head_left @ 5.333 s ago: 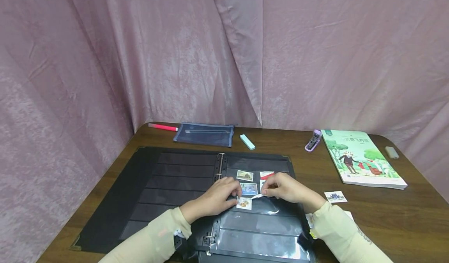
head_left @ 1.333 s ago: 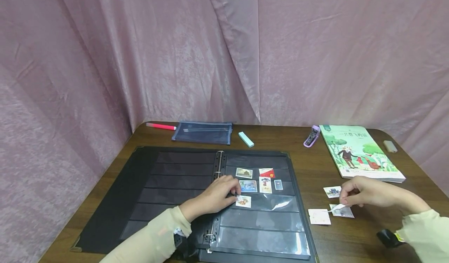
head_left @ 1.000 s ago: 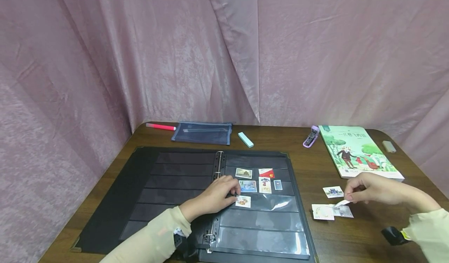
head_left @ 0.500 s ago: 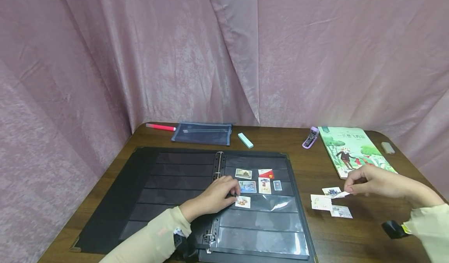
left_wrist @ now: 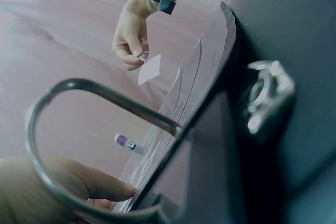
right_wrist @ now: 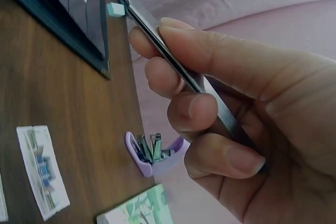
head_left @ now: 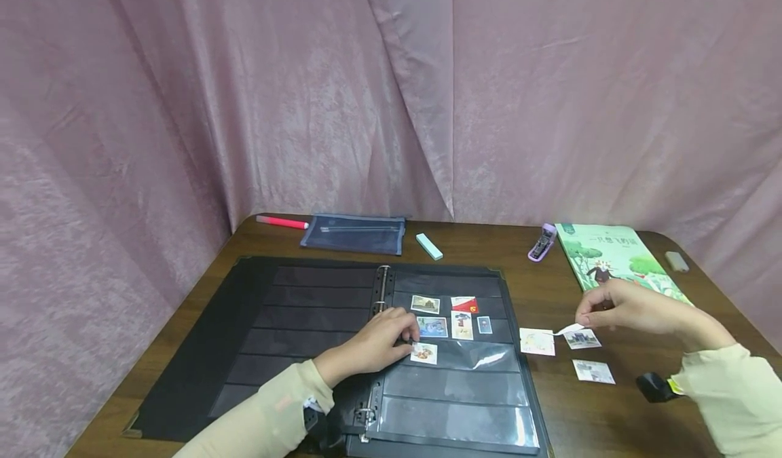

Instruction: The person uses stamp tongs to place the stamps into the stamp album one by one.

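Note:
My right hand holds metal tweezers along its curled fingers. A pale stamp hangs at the tweezers' tips, just off the right edge of the black stamp album. On the album's right page my left hand stays beside a stamp with an orange-brown picture. The left thumb meets the edge of the clear pocket strip, with fingertips partly hidden behind it. Several stamps, such as a blue one, sit in the rows above.
Two loose stamps, one with a blue building and a greyish one, lie right of the album. Behind are a purple stapler, green book, white eraser, light-blue block, mesh pouch and red pen.
My right hand went from the album page to the loose stamps at the right. Over the last second it carries the stamp in the tweezers upward and left. The left hand has kept its place.

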Demonstrator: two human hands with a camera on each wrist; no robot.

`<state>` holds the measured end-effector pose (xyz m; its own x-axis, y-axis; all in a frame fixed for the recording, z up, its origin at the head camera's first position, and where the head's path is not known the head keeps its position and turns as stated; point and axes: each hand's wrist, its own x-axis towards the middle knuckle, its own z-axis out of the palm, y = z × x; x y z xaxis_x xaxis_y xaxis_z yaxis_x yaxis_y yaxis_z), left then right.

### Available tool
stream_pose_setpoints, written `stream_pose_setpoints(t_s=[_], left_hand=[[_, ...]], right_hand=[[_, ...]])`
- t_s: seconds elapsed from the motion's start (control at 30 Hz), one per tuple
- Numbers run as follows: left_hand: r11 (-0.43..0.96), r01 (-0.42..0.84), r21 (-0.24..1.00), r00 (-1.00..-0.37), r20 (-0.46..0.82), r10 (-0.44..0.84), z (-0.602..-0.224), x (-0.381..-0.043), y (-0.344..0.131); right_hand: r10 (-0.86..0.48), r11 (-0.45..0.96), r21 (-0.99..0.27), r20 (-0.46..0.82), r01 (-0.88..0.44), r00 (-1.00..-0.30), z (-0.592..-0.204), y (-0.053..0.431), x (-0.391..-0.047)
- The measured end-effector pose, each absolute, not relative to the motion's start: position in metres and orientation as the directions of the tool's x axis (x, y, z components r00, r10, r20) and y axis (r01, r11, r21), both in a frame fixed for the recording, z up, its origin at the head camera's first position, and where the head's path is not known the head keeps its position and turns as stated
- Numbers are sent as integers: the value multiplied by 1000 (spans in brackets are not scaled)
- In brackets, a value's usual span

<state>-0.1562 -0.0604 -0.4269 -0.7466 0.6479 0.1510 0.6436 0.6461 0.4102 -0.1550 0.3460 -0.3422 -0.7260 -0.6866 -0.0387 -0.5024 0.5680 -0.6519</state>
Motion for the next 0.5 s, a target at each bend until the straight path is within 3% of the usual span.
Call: stream_pose_setpoints(t_s=[0.5], left_hand=[[645, 647, 408, -743, 146, 653, -427, -156, -61]], right_hand=[[-699, 533, -681, -20, -502, -715, -352, 324, -171]])
